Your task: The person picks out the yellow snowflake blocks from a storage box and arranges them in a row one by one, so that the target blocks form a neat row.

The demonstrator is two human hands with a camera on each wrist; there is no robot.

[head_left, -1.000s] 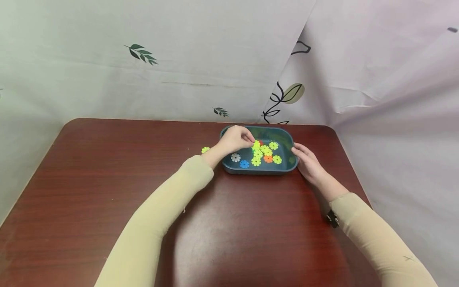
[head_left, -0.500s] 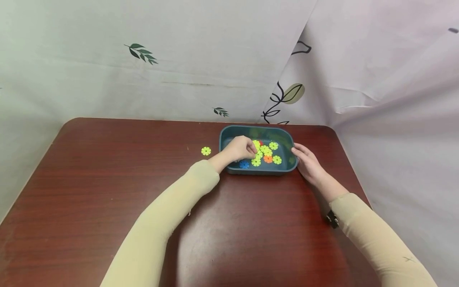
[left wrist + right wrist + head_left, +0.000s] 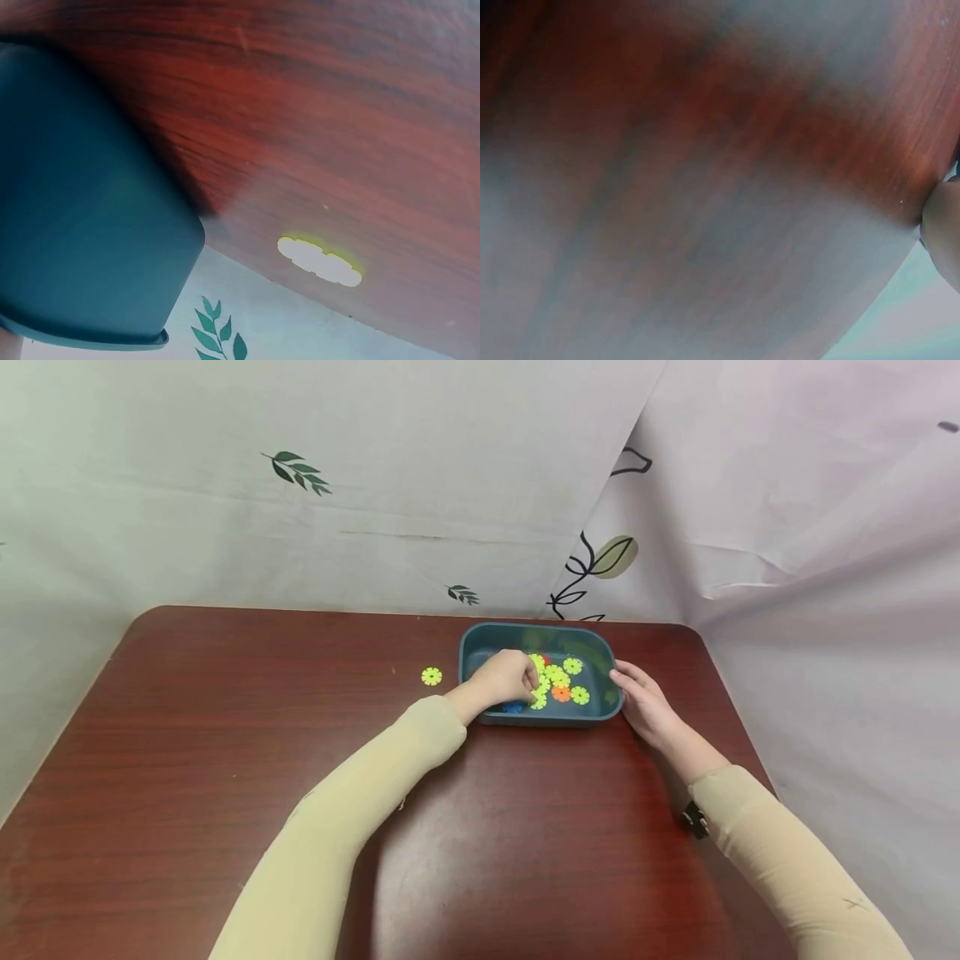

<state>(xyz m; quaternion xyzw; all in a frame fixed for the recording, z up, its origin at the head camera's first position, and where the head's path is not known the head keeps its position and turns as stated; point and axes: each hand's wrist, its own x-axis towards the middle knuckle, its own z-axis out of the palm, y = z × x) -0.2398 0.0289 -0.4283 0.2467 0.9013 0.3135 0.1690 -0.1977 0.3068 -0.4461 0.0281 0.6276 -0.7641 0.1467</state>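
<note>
A dark blue-green tray (image 3: 551, 722) sits near the table's back edge, holding several flower-shaped plastic discs, mostly yellow. My left hand (image 3: 504, 678) reaches over its left side, fingers curled, pinching a yellow disc (image 3: 539, 702) at the front of the pile. An orange disc (image 3: 561, 694) and another yellow disc (image 3: 580, 695) lie to the right of it. Partly covered by the left hand is a blue disc (image 3: 513, 707). My right hand (image 3: 651, 710) holds the tray's right rim at its fingertips. In the right wrist view only part of the hand (image 3: 945, 229) shows.
One loose yellow disc (image 3: 431, 677) lies on the brown wooden table (image 3: 225, 735) left of the tray; the left wrist view shows this disc (image 3: 319, 261) beside the tray wall (image 3: 97, 195). A pale cloth (image 3: 375, 485) with leaf prints hangs behind the table.
My left hand has moved down and slightly right inside the tray, from the back of the pile to its front disc. A white disc is now hidden beneath it. The right hand stays put.
</note>
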